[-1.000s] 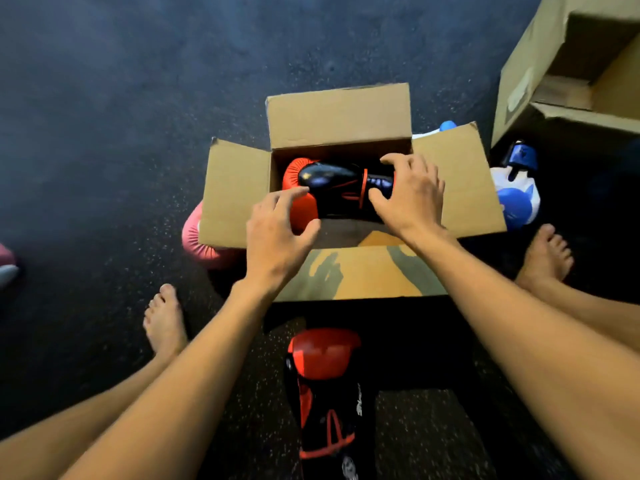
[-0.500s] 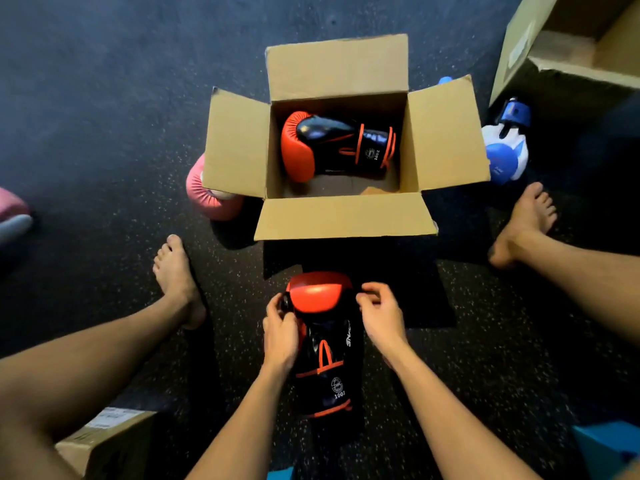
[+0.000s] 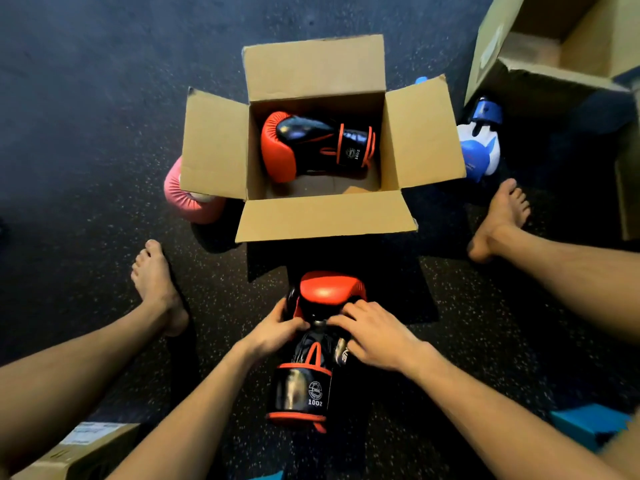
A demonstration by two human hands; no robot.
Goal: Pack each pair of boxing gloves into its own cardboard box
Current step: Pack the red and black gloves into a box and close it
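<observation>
Pink glove (image 3: 188, 200) pokes out under left flap of open box (image 3: 214, 147). First red glove (image 3: 304, 147) lies inside box. Nearer us, on floor (image 3: 86, 133): our left hand (image 3: 277, 329) grips second red glove (image 3: 301, 393) on one side, our right hand (image 3: 375, 336) grips other side. Blue glove (image 3: 479, 152) sits beside box's right flap.

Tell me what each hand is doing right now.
Left hand: gripping the red and black glove outside the cardboard box.
Right hand: fingers curled over the same glove, holding it.
</observation>
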